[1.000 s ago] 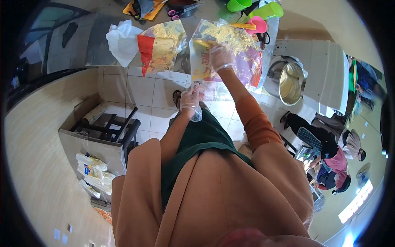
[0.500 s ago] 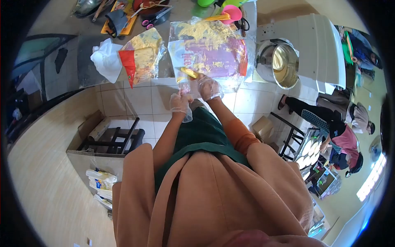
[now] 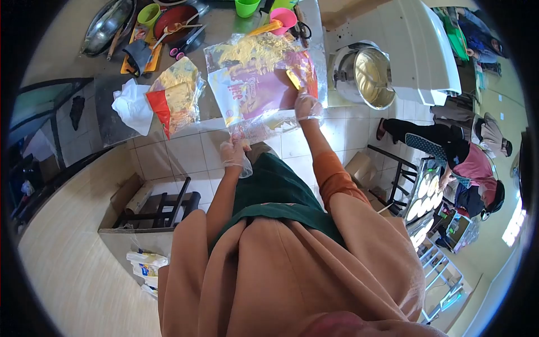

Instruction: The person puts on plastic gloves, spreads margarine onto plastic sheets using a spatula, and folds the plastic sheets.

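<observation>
My right hand (image 3: 309,106), in a clear plastic glove, is closed on a small yellow scraper (image 3: 293,80). Its blade rests against the right part of an opened-out plastic packaging bag (image 3: 258,92), purple and white, with pale yellow paste (image 3: 255,51) thick along its far side. At the bag's near left edge my gloved left hand (image 3: 234,156) pinches the transparent plastic. Left of it lies a second smeared bag piece (image 3: 178,90) with a red corner, beside a crumpled white bag (image 3: 133,105).
A metal mixing bowl (image 3: 365,76) with pale batter sits in a white mixer (image 3: 421,50) at right. Behind the bag are a pink cup (image 3: 282,21), green cup (image 3: 247,7), and scissors (image 3: 191,42). A co-worker (image 3: 471,163) stands far right near a tray of pale rounds (image 3: 424,194).
My right hand and the scraper have moved right across the bag, leaving its left and middle more bare of paste. My left hand still grips the near edge. The view has shifted slightly.
</observation>
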Available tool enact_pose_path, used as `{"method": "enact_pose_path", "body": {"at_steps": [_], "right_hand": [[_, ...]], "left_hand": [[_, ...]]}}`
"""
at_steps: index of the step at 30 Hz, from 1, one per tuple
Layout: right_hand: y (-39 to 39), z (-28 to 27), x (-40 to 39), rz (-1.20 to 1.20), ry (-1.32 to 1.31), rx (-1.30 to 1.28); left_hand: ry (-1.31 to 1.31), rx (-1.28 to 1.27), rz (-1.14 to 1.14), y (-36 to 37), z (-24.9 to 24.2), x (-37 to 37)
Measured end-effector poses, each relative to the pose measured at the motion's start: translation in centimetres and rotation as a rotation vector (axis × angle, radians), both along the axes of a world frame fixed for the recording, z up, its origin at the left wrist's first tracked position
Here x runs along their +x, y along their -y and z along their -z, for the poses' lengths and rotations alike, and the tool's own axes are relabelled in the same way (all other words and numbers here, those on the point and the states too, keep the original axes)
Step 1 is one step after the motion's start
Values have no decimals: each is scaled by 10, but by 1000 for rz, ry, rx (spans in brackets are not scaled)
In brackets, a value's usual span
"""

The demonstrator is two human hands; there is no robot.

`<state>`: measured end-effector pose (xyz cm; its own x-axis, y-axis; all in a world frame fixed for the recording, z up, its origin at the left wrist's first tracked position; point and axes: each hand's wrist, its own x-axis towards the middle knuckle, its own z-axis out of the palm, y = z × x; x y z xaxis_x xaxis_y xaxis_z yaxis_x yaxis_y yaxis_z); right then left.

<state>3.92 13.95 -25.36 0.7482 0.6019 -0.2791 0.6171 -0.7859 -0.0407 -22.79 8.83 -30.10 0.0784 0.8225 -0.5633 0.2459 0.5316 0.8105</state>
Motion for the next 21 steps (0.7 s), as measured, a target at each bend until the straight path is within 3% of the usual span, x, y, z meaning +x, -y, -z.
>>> {"method": "enact_pose_path", "body": {"at_steps": [6, 8, 9, 12, 15, 17, 18, 21], "right_hand": [[1, -25, 12, -173, 50, -63], [21, 9, 0, -526, 288, 20], [31, 27, -5, -706, 407, 58], [29, 7, -78, -741, -30, 120], [27, 38, -92, -796, -51, 216], [21, 44, -83, -731, 96, 98], [19, 41, -77, -693, 170, 35], [5, 21, -55, -418, 63, 23]], "left_hand": [[-15, -52, 34, 35, -14, -1], [13, -122, 27, 46, -33, -9], [43, -108, -4, 58, -19, -11], [39, -128, 41, 55, -39, -15], [-84, -104, 41, 64, -10, -19], [-142, -45, 63, 69, 3, -23], [-170, -18, 79, 71, 4, -25], [-61, -63, 10, 70, -6, -23]]}}
